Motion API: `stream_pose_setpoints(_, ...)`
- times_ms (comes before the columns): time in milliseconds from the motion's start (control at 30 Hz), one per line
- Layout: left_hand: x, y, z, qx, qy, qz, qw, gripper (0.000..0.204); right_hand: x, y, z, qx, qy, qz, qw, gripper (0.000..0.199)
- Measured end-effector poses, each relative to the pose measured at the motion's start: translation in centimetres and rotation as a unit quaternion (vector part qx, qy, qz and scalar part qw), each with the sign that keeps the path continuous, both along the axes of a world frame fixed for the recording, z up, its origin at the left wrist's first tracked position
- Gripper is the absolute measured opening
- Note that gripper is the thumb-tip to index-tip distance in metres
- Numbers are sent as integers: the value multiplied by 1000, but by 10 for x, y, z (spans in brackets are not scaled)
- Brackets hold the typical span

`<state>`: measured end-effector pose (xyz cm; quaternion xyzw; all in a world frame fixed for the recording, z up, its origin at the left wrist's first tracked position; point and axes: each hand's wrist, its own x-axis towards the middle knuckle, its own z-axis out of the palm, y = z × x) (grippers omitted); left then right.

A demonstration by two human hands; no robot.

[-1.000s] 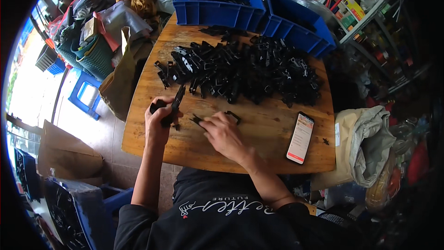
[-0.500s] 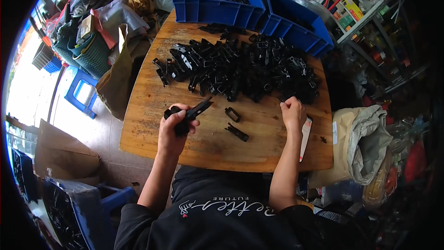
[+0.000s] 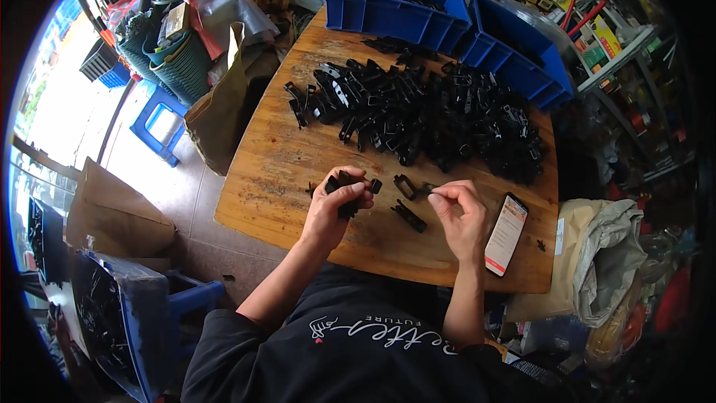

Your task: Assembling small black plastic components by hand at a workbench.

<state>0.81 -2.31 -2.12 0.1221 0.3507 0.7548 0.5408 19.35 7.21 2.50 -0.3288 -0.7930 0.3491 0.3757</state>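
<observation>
- Left hand point(image 3: 333, 205) closed around a black plastic part point(image 3: 349, 185), held just above the table point(image 3: 261, 194) near its front edge; same grip as half a second ago, only pulled in a little.
- Right hand point(image 3: 456, 213) has come back from the phone side at 3 o'clock to the middle; thumb and forefinger pinched on a small dark piece point(image 3: 428, 190), too small to tell what kind.
- The two hands now sit near each other, left at 9 o'clock of right; reads as bringing small piece toward held part, a fitting step about to start, my judgement.
- Two loose black parts between the hands: one point(image 3: 409, 216) lying flat at 6 o'clock of the pinch, another point(image 3: 403, 186) just beside the pinched piece.
- Phone point(image 3: 506, 234) lying screen up at 3 o'clock of right hand, not touched now.
- Big heap of black parts point(image 3: 425, 116) at 12 o'clock, well apart from the hands.
- Two blue bins point(image 3: 395, 2) at the far edge, beyond the heap.
- Cloth bag point(image 3: 597, 254) off the table at 3 o'clock.
</observation>
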Motion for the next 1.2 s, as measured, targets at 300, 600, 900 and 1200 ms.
stream_pose_setpoints(300,32,1,13,33,-117,-88,989,19,-63,-31,-13,70,145,-8,987,9)
stream_pose_setpoints(600,17,-9,21,13,46,-11,999,26,-39,-23,-7,26,189,-25,981,12)
stream_pose_setpoints(900,26,-9,11,29,22,10,999,23,-28,-28,5,-63,84,-48,993,18)
stream_pose_setpoints(1200,31,-9,10,13,54,5,998,19,-32,-25,-1,-11,50,-12,999,22)
